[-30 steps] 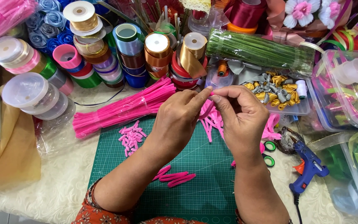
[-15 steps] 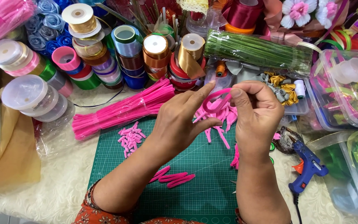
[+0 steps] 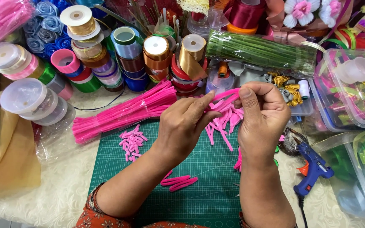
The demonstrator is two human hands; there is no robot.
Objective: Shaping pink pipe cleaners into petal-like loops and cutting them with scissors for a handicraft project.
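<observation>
Both hands (image 3: 186,126) (image 3: 262,118) pinch pink stems (image 3: 224,114); green stem packet (image 3: 258,50) behind, contents unclear.

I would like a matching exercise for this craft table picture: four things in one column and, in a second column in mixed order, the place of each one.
Things:
1. blue hot glue gun
2. long bundle of pink fuzzy pipe cleaners
3. clear pack of green stems
4. three short pink pipe cleaner pieces

Places:
A. behind the hands, near the ribbon spools
B. on the green cutting mat, between the forearms
C. at the mat's far left corner, lying slantwise
D. right of the mat, on the white cloth

Pairs: 1-D, 2-C, 3-A, 4-B
</observation>
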